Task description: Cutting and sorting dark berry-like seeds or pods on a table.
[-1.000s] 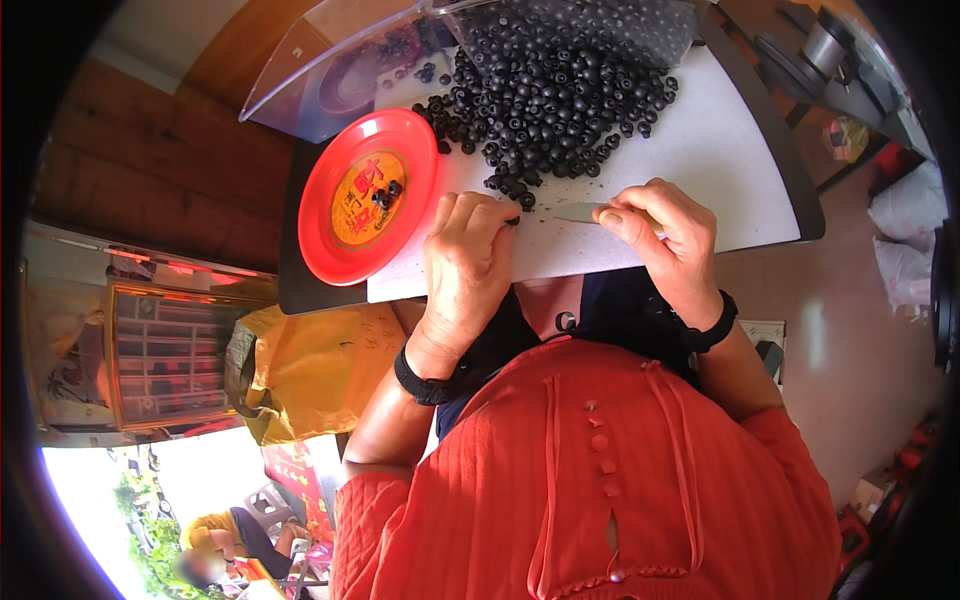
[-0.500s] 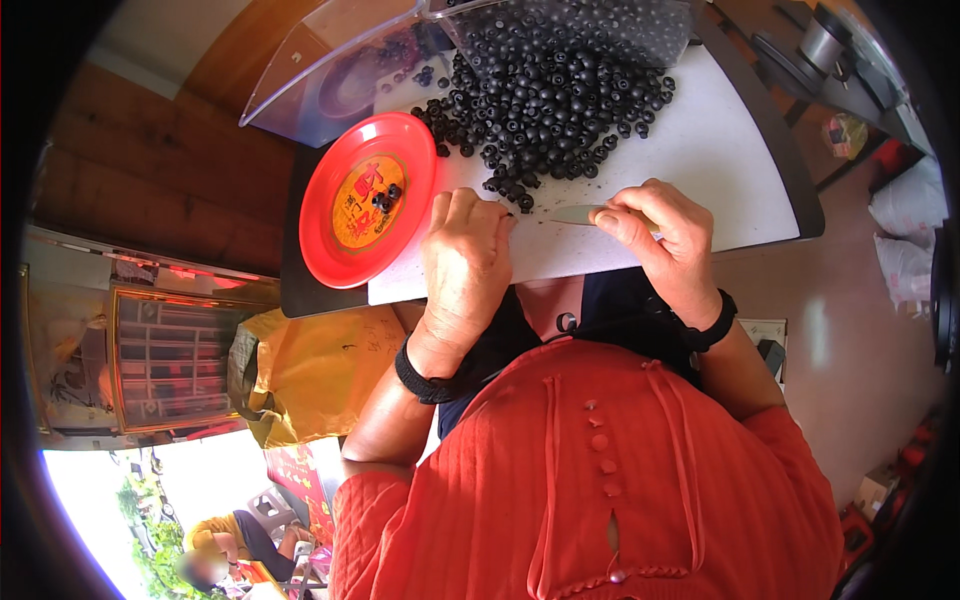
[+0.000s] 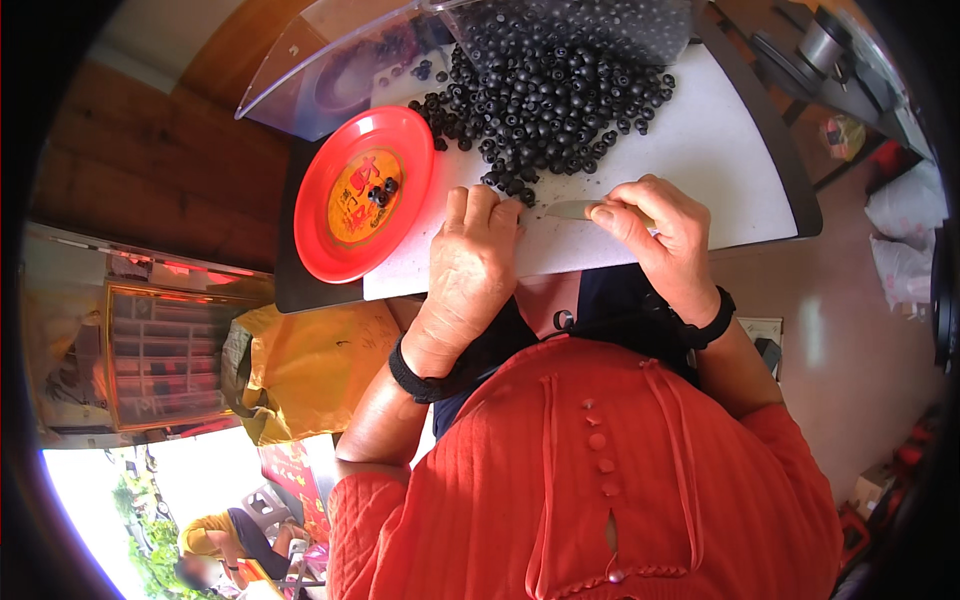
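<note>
My right hand [image 3: 665, 230] grips a small knife [image 3: 570, 210], its short blade pointing left just above the white board [image 3: 730, 160]. Close to the blade tip, my left hand [image 3: 475, 250] is closed with its fingers curled down; whatever is in the fingertips is hidden. Beyond both hands lies a heap of small round black bead-like pieces [image 3: 550, 110], many with a ring or hole at one end. A red plate [image 3: 315, 235] sits left of my left hand, with several of the dark pieces on its yellow patterned centre.
A clear plastic bin [image 3: 300, 75] lies tipped at the far side, its mouth over the heap. A yellow bag [image 3: 310, 365] hangs or stands below the table's left edge. Another person [image 3: 225, 540] sits at the lower left. A metal cup [image 3: 822, 45] stands at the far right.
My left hand has turned slightly, so the dark bit at its fingertips no longer shows. The knife stays almost in place, a little nearer the left fingers.
</note>
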{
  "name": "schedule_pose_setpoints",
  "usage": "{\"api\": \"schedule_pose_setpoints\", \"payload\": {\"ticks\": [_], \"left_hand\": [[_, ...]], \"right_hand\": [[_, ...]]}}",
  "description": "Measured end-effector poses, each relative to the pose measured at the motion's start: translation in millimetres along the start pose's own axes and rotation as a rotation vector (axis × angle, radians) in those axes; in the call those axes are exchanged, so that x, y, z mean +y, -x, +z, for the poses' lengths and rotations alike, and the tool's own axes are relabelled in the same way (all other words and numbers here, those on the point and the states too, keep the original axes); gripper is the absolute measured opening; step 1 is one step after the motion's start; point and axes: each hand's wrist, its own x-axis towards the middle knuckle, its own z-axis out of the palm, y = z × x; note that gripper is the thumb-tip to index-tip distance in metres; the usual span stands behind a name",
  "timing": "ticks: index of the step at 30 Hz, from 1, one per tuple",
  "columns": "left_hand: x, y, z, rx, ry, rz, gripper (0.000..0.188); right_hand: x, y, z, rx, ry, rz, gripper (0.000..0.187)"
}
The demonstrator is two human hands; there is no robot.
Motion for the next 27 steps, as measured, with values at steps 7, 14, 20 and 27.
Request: {"api": "schedule_pose_setpoints", "payload": {"ticks": [7,14,20,27], "left_hand": [[-9,3,-3,0.063,0.156,0.002,0.025],[10,1,-9,-0.053,0.974,-0.408,0.022],[11,2,7,-0.044,1.290,-0.503,0.022],[14,-2,10,-0.004,1.488,-0.535,0.023]], "right_hand": [[-4,-1,-2,-0.028,-0.004,0.025,0.015],[-7,-3,0,-0.050,-0.001,0.087,0.014],[-9,-4,0,-0.040,-0.022,0.098,0.016],[-7,-2,1,-0.016,0.008,0.122,0.017]]}}
